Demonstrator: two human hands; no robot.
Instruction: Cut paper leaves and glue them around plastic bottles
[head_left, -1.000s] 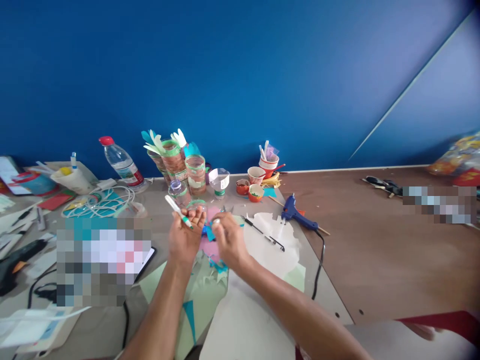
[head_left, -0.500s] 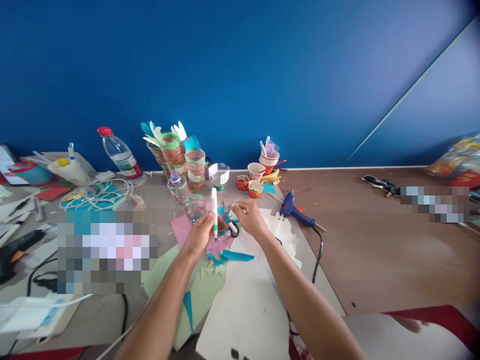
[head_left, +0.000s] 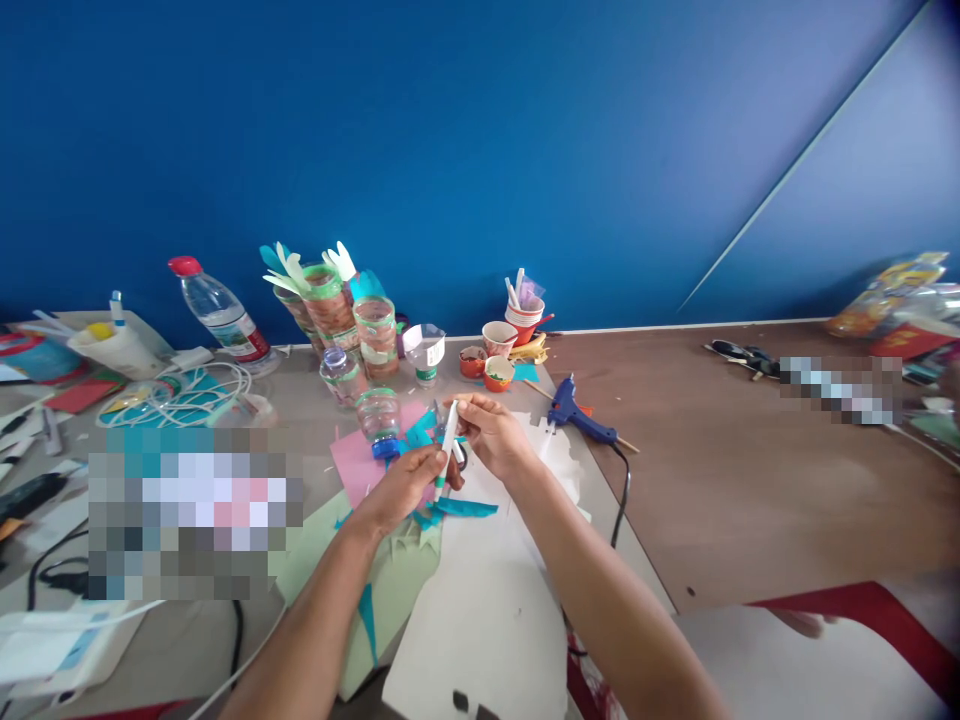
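My left hand [head_left: 401, 490] is closed around a white marker [head_left: 448, 440] with a green band near its lower end. The marker leans slightly, its top tilted to the right. At its upper end, the fingers of my right hand [head_left: 491, 432] are pinched against it. Below the hands lie teal paper scraps [head_left: 466, 508] and dark scissors handles, mostly covered by my fingers. A cut clear plastic bottle with a blue cap [head_left: 385, 447] rests on pink paper [head_left: 352, 460] beside my left hand.
A blue glue gun [head_left: 574, 412] lies to the right, its cord running forward. Behind stand decorated bottle cups [head_left: 330, 305], paper cups [head_left: 499, 338] and a red-capped water bottle [head_left: 225, 315]. White cables [head_left: 180, 390] lie coiled at left. White board [head_left: 487, 620] and green paper [head_left: 397, 590] lie in front.
My right hand has come to the marker's upper end, where it was apart before. The marker has gone from nearly upright to leaning right. The view has turned slightly to the right.
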